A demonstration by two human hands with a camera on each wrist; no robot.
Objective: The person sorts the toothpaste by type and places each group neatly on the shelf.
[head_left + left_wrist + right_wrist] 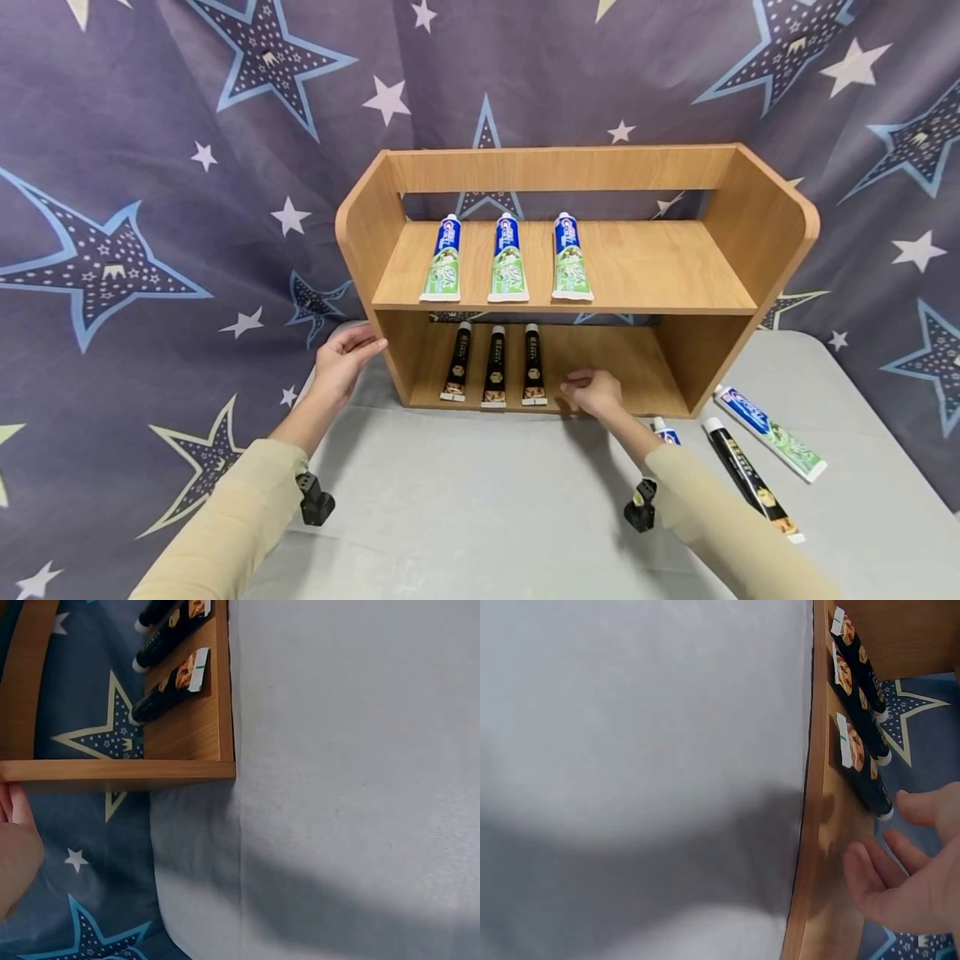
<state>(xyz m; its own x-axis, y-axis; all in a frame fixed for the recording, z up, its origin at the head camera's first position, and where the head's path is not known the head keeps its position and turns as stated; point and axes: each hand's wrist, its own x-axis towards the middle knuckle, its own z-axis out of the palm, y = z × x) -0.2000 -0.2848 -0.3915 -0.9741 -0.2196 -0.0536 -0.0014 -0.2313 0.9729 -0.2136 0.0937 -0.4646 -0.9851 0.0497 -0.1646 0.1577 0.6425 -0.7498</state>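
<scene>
A wooden two-tier shelf (637,267) stands on the table. My left hand (343,360) touches the outer face of its left side panel near the front edge; fingertips meet the panel in the left wrist view. My right hand (596,392) is at the lower tier with fingers loosely bent and nothing in them. It is just right of a black toothpaste tube (533,367), the rightmost of three there, beside another black tube (494,367) and the leftmost black tube (458,362). Three blue-and-green toothpaste tubes (508,258) lie in a row on the upper tier, caps toward the back.
Right of the shelf on the grey-covered table (465,500) lie a blue-and-green tube (772,433) and a black tube (750,479). Another blue-capped-end tube (666,432) is partly hidden by my right forearm. A star-patterned curtain (187,350) hangs behind.
</scene>
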